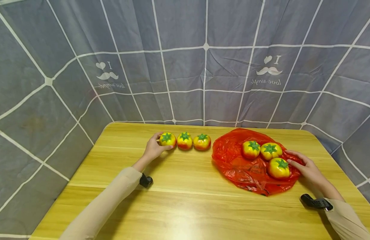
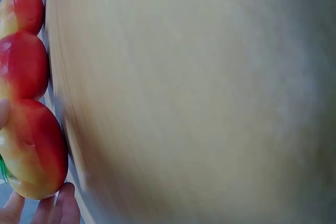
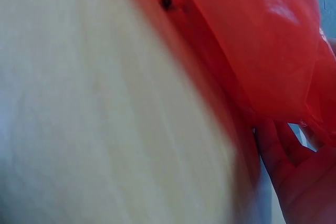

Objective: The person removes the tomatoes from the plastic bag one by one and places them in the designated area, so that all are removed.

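Observation:
On the left, my left hand (image 1: pixel 154 147) grips a yellow-and-red tomato (image 1: pixel 166 136) with a green leafy top, thumb in front and fingers behind. It is the left end of a row, beside a middle tomato (image 1: pixel 185 142) and a right one (image 1: pixel 202 144). In the left wrist view, fingertips (image 2: pixel 65 203) curve under the held tomato (image 2: pixel 37 150). At the right, my right hand (image 1: pixel 311 170) touches the edge of a red plastic bag (image 1: pixel 232 166), thumb and forefinger spread beside the nearest tomato (image 1: pixel 277 169). The bag partly covers its fingers in the right wrist view.
Two more tomatoes, one at the left (image 1: pixel 250 150) and one at the back (image 1: pixel 271 149), sit on the spread bag. Everything stands on a light wooden table (image 1: pixel 179 213). A grey curtain (image 1: pixel 185 73) with white lines hangs behind the far edge and at both sides.

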Available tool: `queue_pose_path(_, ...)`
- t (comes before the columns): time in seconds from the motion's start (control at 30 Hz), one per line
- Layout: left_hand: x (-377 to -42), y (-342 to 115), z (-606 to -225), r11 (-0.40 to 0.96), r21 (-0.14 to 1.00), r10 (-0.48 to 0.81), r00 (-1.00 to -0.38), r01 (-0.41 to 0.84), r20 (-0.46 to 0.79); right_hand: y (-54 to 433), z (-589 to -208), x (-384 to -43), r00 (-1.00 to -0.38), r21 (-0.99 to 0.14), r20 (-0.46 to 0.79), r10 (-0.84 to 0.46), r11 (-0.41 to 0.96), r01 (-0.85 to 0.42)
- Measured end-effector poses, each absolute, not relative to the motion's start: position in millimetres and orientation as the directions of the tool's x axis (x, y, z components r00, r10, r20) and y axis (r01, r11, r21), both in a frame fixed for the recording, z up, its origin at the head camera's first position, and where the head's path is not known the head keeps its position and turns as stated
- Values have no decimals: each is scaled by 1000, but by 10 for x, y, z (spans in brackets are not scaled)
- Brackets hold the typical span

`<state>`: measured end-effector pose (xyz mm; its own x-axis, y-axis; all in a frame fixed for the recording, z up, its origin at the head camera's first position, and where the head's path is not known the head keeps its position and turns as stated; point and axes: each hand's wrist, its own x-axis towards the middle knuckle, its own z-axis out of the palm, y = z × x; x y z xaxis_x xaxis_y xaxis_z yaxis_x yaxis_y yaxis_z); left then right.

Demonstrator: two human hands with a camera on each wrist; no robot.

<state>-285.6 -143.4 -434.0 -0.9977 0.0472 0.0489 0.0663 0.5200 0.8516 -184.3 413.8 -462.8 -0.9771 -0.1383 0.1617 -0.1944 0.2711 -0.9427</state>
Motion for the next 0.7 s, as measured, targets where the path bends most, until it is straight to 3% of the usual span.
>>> queue_pose_path(0.37,-2858,-1436,-4356,443,896,50,-998,43,23,4143,-4641,-1848,-973,-940,181,-146,264,-215)
queue_pose_path(0.7,-2829,-1427,-4353,476,878,25,-999,45,37,4152,-4638,-1847,-975,-925,173,-140,317,-210)
